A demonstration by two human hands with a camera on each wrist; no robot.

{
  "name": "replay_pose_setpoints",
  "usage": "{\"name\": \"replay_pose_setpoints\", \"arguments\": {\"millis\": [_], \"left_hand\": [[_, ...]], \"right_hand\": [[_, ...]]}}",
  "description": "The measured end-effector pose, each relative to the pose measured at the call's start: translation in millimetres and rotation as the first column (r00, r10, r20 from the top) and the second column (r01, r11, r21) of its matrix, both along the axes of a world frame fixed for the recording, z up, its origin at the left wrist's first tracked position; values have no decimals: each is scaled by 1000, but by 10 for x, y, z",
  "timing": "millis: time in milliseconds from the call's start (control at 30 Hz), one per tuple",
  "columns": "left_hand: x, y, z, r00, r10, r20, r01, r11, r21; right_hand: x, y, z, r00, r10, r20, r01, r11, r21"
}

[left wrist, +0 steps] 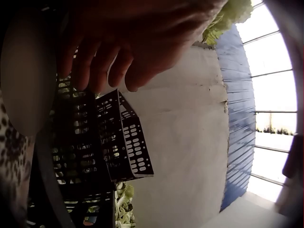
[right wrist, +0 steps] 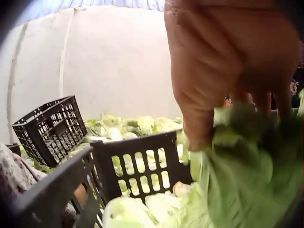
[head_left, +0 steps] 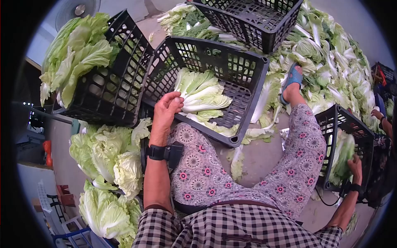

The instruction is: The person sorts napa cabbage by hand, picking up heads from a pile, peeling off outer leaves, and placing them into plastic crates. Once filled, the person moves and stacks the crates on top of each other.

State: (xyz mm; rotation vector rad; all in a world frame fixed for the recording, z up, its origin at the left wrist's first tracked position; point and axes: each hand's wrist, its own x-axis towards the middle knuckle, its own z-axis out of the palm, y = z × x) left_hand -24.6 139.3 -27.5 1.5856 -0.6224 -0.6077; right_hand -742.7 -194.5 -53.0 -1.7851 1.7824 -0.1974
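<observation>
My left hand (head_left: 167, 108) hovers over the near left edge of a black plastic crate (head_left: 215, 43), beside a pale cabbage (head_left: 202, 93) lying inside with some loose leaves. In the left wrist view the fingers (left wrist: 97, 71) hang loosely bent with nothing between them. On the right, my right hand (head_left: 355, 166) grips a leafy green cabbage (right wrist: 237, 178) from above. It holds this cabbage inside a second black crate (right wrist: 137, 141), where paler cabbages (right wrist: 126, 213) show below. The cabbage's far side is hidden behind the hand.
At left, a tilted black crate (head_left: 118, 89) holds leafy cabbages (head_left: 78, 53). More cabbages (head_left: 103, 157) are stacked by my left arm. Another crate (head_left: 264, 31) sits on a large cabbage heap (head_left: 331, 58) ahead. Another person's arm (head_left: 384, 122) reaches in at far right.
</observation>
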Motion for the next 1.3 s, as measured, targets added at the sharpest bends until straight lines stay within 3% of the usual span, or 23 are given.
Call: {"name": "replay_pose_setpoints", "arguments": {"millis": [67, 133, 233, 267, 333, 400, 467, 533, 600, 767, 900, 1033, 1167, 1267, 1300], "left_hand": [[21, 16, -17, 1000, 0, -28, 0, 1000, -14], [56, 37, -61, 998, 0, -65, -2, 999, -36], [82, 44, -94, 996, -4, -94, -1, 999, -50], [84, 47, -96, 995, -3, -99, -2, 999, -50], [81, 39, -68, 996, -2, -86, 0, 1000, -15], [89, 14, -39, 997, -15, -78, 17, 999, 27], [119, -16, -17, 996, -31, -79, 37, 997, 66], [111, -101, 78, 996, -45, -72, 51, 995, 88], [98, -228, 211, 996, -67, -63, 72, 994, 85], [151, -680, 489, 985, -164, -44, 166, 985, 51], [332, -1077, 516, 975, -214, -63, 219, 971, 100], [600, -1417, 272, 951, -238, -196, 256, 964, 74], [803, -1575, -232, 980, -184, -81, 201, 896, 396], [1070, -1566, -663, 911, -392, 128, 165, 632, 757], [1260, -1509, -972, 845, -495, 203, 181, 622, 762]], "right_hand": [[-49, -17, -136, 1000, -14, -22, 18, 982, 186], [77, 111, -126, 999, 1, 48, -5, 996, 85], [357, 201, 216, 994, 27, -109, -21, 998, 62], [225, 77, 152, 985, 84, -151, -92, 995, -45], [670, 266, 471, 975, 111, 191, -58, 962, -267], [1512, 538, 1010, 919, 234, 316, -124, 935, -332], [1999, 657, 1263, 897, 273, 349, -143, 923, -357], [2479, 826, 1386, 820, 358, 446, -206, 912, -355], [2940, 1122, 1444, 676, 417, 607, -319, 909, -268], [3633, 1417, 1309, 492, 575, 654, -630, 753, -188], [3835, 1351, 1188, 474, 518, 712, -633, 762, -133], [3845, 1170, 959, 511, 395, 763, -606, 795, -6], [3772, 1045, 774, 556, 262, 789, -582, 800, 145], [3724, 1007, 762, 542, 244, 804, -575, 806, 143], [3708, 995, 759, 532, 247, 810, -575, 808, 132]]}}
